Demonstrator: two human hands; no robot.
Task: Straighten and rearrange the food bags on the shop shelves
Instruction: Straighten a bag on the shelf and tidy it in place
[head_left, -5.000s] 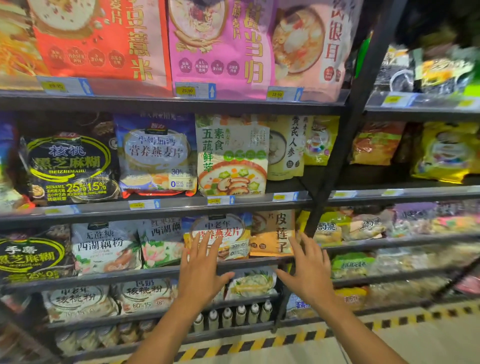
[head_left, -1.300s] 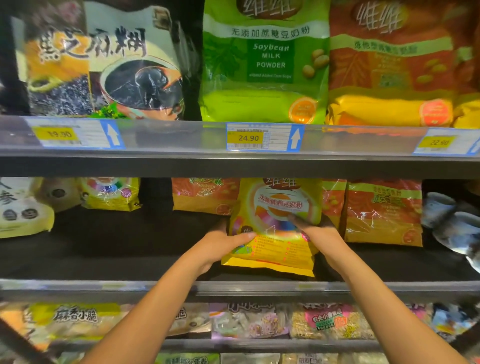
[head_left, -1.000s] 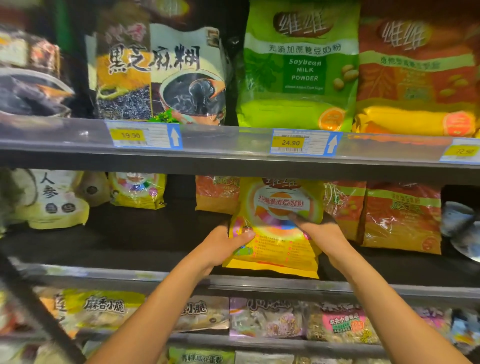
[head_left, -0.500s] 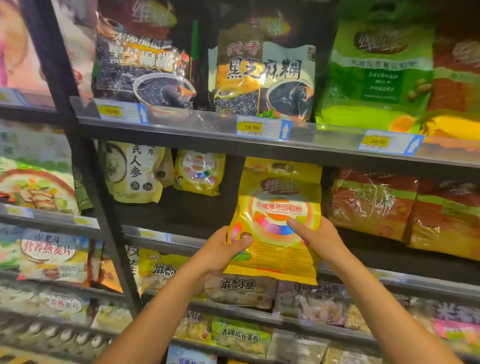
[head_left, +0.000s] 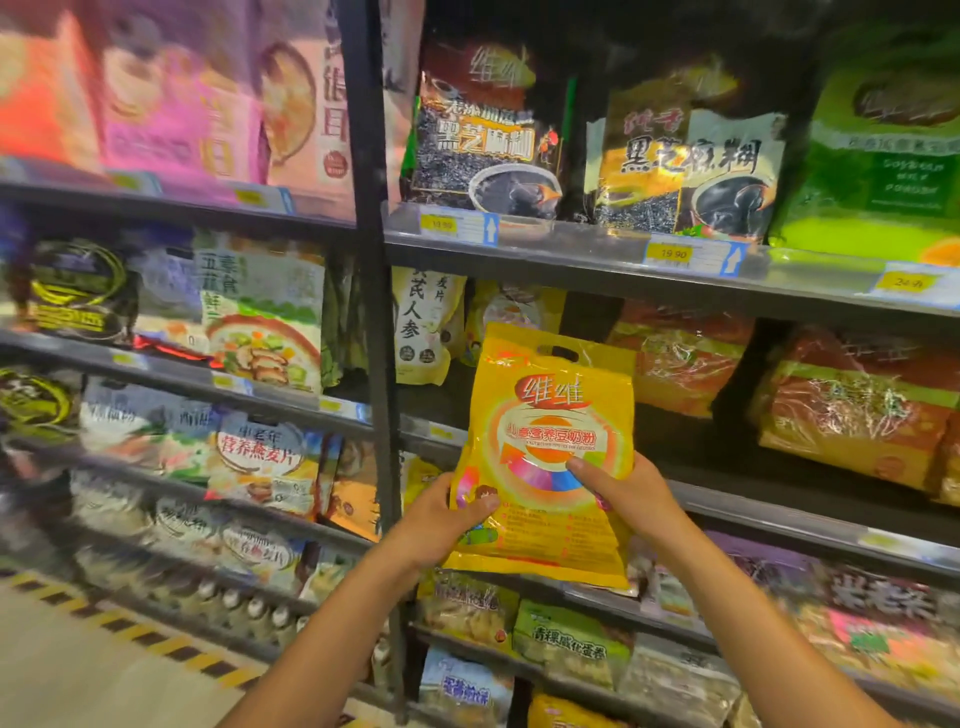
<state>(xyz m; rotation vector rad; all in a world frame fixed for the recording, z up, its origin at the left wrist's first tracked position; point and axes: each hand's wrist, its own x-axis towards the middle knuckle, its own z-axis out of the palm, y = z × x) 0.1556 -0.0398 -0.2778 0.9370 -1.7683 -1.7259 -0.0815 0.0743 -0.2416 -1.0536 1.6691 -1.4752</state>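
Yellow bag glossy plastic film; shelf edge smooth grey metal

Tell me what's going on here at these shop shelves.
A person holds a yellow bag upright in the air in front of a shelf, not resting on it. The left hand grips its lower left edge and the right hand grips its right side, thumbs on the front. Orange bags stand on the shelf behind it.
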